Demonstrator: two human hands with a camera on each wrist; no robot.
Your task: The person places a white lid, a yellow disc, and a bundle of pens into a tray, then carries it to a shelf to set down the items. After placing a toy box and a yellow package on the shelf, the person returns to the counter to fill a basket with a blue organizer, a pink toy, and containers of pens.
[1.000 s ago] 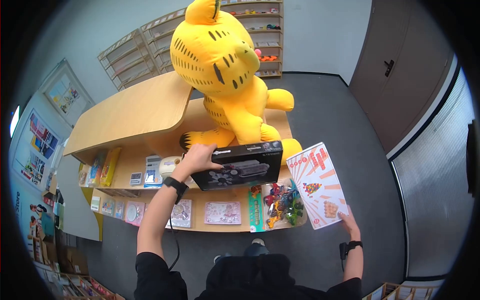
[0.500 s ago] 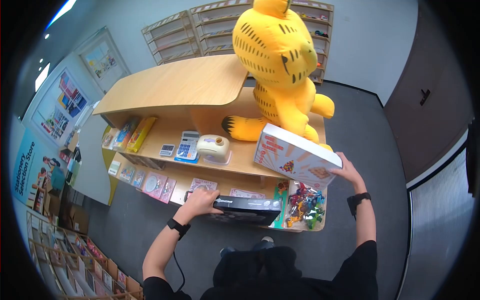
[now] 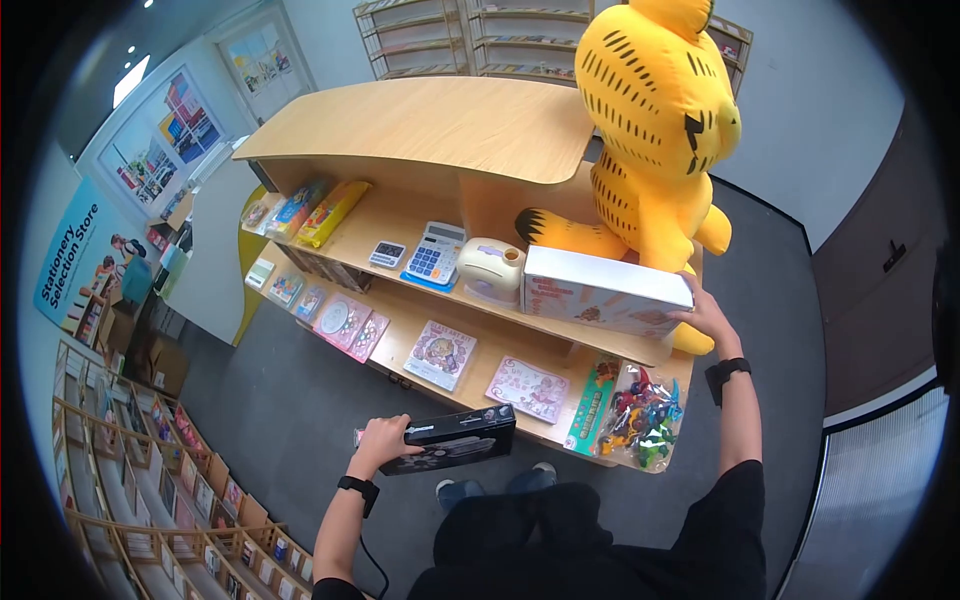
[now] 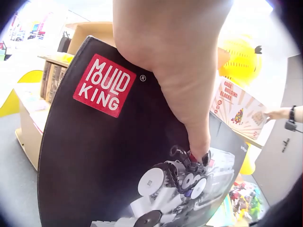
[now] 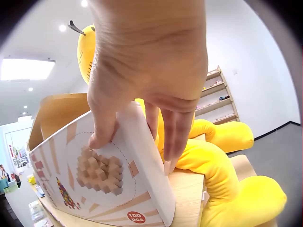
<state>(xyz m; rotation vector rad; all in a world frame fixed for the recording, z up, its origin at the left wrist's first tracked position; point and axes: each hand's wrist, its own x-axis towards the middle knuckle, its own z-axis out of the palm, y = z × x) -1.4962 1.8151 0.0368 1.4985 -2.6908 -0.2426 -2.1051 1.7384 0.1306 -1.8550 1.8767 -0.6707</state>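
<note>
My left hand [image 3: 385, 442] grips the black Mould King building-set box [image 3: 462, 440] by one end, low in front of the shelf unit. In the left wrist view the thumb lies across the printed front of that box [image 4: 94, 146]. My right hand [image 3: 708, 312] holds the right end of the white cube building blocks box [image 3: 600, 285], thumb on its front and fingers behind. That white box [image 5: 61, 165] stands on its long edge at the upper shelf [image 5: 187, 194], in front of the yellow plush cat [image 3: 655, 200].
Left of the white box are a cream rounded device [image 3: 490, 270] and a calculator [image 3: 436, 252]. Pink craft kits [image 3: 528, 388] and a bag of colourful toy figures [image 3: 640, 420] lie on the lower shelf. Wooden display racks [image 3: 150, 470] stand at the left.
My left hand has lowered the black box from over the shelves to in front of them. The right hand has carried the white box left onto the upper shelf. The head view has shifted left.
</note>
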